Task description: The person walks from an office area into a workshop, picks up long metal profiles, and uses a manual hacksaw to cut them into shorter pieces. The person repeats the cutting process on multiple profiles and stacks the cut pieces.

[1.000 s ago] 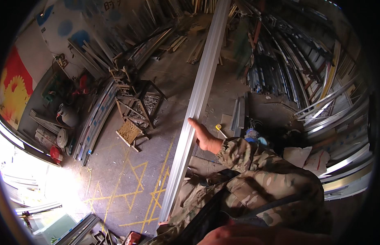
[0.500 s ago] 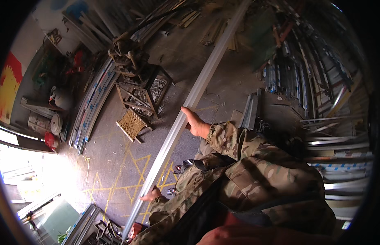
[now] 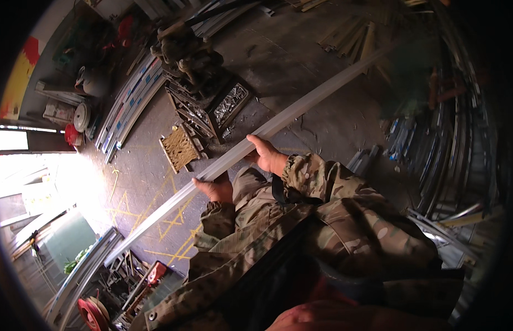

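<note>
Left hand (image 3: 218, 189) and right hand (image 3: 266, 156) grip the long bar (image 3: 295, 115) mid-frame, whose upper-right end could strike the right-side profiles (image 3: 401, 138) if swung wide.

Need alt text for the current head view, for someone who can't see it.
A person's left hand and right hand grip a long, pale bar held diagonally. Beyond it are a woven stool, a dark machine and a bundle of long strips.

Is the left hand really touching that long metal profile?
Touching. The head view shows the left hand gripping the long metal profile, its thumb lying against the surface.
</note>
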